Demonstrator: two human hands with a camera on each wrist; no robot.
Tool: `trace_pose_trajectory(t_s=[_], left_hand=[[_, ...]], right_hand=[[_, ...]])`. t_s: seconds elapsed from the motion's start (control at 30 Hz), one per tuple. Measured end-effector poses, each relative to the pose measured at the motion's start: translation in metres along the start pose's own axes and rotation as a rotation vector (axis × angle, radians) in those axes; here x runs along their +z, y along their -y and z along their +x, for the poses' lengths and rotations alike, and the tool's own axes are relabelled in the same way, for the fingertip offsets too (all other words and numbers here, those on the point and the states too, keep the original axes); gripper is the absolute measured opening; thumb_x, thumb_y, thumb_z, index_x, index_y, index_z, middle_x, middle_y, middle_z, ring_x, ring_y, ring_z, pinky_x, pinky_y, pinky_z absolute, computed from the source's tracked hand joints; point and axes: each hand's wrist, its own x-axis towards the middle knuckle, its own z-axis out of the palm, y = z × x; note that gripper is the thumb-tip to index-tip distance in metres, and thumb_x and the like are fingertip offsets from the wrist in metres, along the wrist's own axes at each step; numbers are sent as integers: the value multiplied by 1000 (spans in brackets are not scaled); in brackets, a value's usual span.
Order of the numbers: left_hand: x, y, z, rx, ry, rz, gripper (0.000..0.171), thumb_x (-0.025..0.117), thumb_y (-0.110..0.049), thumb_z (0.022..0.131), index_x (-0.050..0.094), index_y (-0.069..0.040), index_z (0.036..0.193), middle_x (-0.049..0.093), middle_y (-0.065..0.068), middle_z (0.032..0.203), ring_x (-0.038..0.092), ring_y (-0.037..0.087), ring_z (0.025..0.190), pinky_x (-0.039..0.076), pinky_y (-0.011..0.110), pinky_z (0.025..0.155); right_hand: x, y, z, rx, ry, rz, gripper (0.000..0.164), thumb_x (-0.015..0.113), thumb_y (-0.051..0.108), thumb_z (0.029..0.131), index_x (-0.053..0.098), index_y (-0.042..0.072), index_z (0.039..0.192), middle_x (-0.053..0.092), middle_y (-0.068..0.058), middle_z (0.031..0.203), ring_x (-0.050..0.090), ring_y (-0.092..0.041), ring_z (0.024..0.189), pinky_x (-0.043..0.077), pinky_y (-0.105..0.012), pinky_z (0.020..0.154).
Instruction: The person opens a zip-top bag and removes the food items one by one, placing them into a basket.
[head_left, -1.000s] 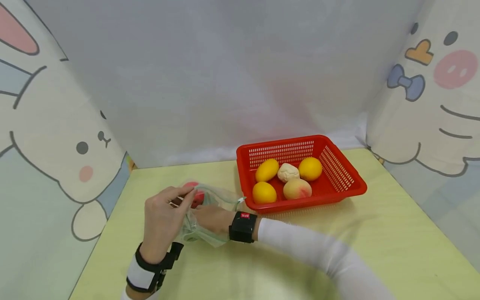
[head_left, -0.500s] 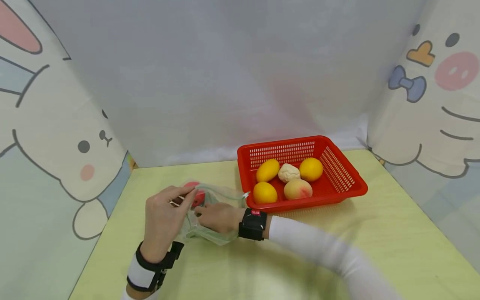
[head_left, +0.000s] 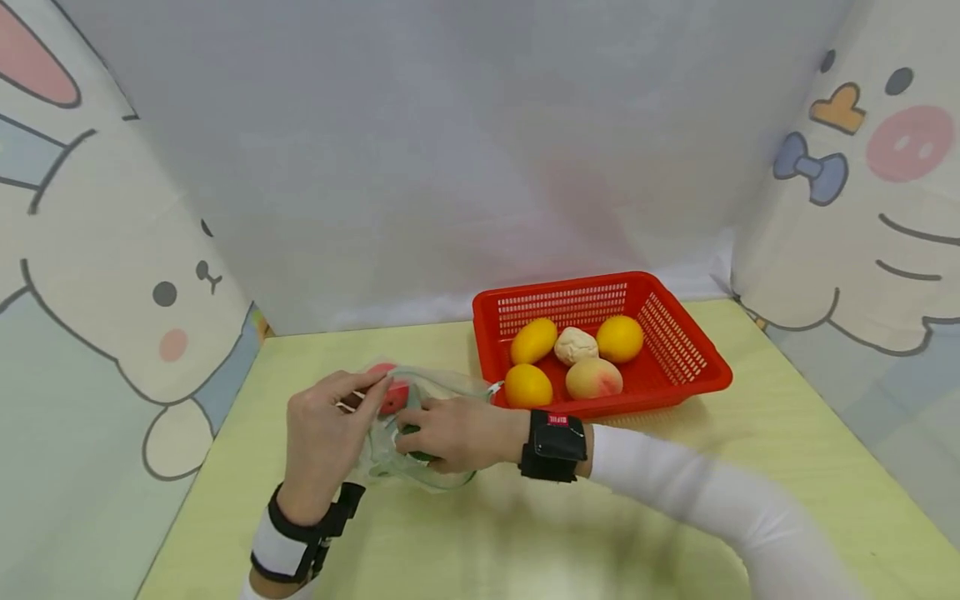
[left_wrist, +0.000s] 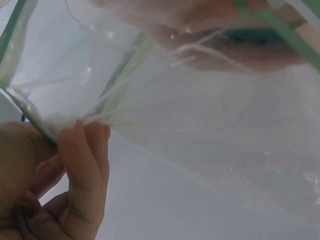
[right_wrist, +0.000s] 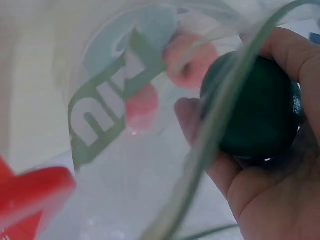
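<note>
A clear plastic zip bag (head_left: pixel 450 383) with green trim lies left of the basket. My left hand (head_left: pixel 327 437) pinches its edge between thumb and fingertips; the left wrist view shows the plastic gathered at those fingertips (left_wrist: pixel 80 145). At the bag's mouth my right hand (head_left: pixel 465 433) holds a dark green, rounded fruit (right_wrist: pixel 255 110), fingers curled round it. In the head view only a dark sliver of it shows beneath the fingers. Deeper in the bag are a reddish-pink fruit (right_wrist: pixel 190 60) and another red one (right_wrist: pixel 141 107), seen through the film.
Just right of the bag stands a red plastic basket (head_left: pixel 712 379). Inside are yellow fruits (head_left: pixel 528 386), a peach (head_left: pixel 594 379) and a cream-coloured lumpy piece (head_left: pixel 576 346). A pale curtain (head_left: pixel 450 167) closes off the table's back edge.
My right hand has drawn back to the right, from deep in the bag to its mouth, and the dark green fruit now shows in its fingers. The left hand stays nearly still.
</note>
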Motion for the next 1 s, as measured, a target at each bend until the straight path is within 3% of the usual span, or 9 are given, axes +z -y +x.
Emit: trace_pose_trajectory(t_s=[0.17,0.4,0.57,0.77,1.0], left_hand=[[0,2,0,2,-7,9,13,89,-3,83,86,-5,95,78,5,73,68,16,56,51,7,61],[1,3,-1,-14,-6,27,14,90,-4,81,86,-5,95,78,5,73,68,15,57,51,7,61],[1,3,-1,-13,-8,30,14,90,-4,81,86,-4,94,78,5,73,68,16,57,51,7,61],[1,3,-1,-11,-9,34,13,90,-5,82,86,-5,94,79,6,74,68,15,57,52,9,61],[2,3,-1,-20,0,35,14,90,-5,81,86,-5,94,79,6,75,68,16,57,51,8,61]], right_hand=[[-12,-6,-28,-15,-8,133,41,75,35,99,66,28,138,61,0,147,63,-19,113,56,-20,90],[-25,-26,-78,67,5,400,46,80,33,95,65,22,138,63,1,139,61,-16,118,57,-26,102],[-28,-44,-110,152,-54,403,51,82,37,93,64,23,139,64,4,137,64,-16,117,59,-34,104],[-25,-77,-136,349,-52,418,60,86,37,88,62,21,140,68,2,132,65,-17,112,61,-38,99],[-2,-130,-166,566,9,523,50,86,27,90,64,12,132,67,-5,119,65,-18,93,63,-39,90]])
